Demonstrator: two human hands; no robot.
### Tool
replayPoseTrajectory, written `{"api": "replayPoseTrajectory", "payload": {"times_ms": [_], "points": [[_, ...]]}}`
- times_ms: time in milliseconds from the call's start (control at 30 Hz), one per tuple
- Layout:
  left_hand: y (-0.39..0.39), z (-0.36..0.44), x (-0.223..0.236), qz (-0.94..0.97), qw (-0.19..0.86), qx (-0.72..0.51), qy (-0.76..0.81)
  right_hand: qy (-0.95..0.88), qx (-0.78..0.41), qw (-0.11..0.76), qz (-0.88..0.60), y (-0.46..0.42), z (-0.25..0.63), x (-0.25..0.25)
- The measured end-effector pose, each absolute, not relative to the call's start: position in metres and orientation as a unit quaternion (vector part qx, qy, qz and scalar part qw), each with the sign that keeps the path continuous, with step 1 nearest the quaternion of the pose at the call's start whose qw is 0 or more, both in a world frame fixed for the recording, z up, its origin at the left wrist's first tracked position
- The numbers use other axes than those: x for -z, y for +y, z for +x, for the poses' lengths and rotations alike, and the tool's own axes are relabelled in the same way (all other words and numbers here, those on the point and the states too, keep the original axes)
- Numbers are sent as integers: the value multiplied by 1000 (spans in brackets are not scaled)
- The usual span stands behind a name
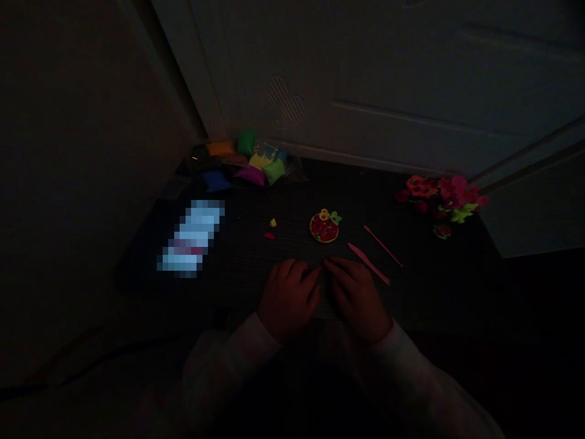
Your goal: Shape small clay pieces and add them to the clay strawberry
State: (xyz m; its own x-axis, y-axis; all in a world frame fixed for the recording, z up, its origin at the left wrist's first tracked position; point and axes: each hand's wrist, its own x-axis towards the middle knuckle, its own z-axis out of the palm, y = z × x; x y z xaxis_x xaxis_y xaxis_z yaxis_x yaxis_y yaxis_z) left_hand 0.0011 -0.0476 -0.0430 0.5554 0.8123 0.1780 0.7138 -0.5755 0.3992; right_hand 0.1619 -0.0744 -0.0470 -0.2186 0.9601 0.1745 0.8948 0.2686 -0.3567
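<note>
The scene is very dark. My left hand and my right hand rest close together on a dark table, fingertips meeting in a pinch; what lies between them is too small and dim to make out. Just beyond the fingers sits a round red and yellow clay piece with a green bit on top. Two thin pink modelling tools lie right of my right hand. Small yellow and red clay bits lie to the left.
Several bags of coloured clay are piled at the far left corner against a pale door. A cluster of red, pink and green clay flowers sits at the far right. A lit, blurred screen lies on the left.
</note>
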Motion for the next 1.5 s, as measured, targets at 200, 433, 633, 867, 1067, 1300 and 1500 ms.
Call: {"api": "replayPoseTrajectory", "payload": {"times_ms": [200, 433, 633, 867, 1067, 1300, 1500], "points": [[-48, 1, 43, 870, 136, -178, 439, -779, -79, 160, -601, -75, 157, 45], [-48, 2, 44, 871, 131, -174, 440, -787, -71, 144, -596, -76, 156, 44], [-49, 0, 44, 874, 124, -181, 434, -787, -63, 138, -598, -76, 155, 43], [-51, -2, 45, 874, 115, -197, 430, -788, -55, 130, -599, -77, 155, 43], [-51, -2, 45, 874, 116, -193, 430, -793, -52, 130, -593, -77, 154, 43], [-51, -1, 46, 871, 118, -194, 435, -793, -53, 139, -591, -77, 156, 43], [-50, -1, 44, 871, 124, -195, 433, -793, -49, 138, -591, -77, 156, 44]]}}
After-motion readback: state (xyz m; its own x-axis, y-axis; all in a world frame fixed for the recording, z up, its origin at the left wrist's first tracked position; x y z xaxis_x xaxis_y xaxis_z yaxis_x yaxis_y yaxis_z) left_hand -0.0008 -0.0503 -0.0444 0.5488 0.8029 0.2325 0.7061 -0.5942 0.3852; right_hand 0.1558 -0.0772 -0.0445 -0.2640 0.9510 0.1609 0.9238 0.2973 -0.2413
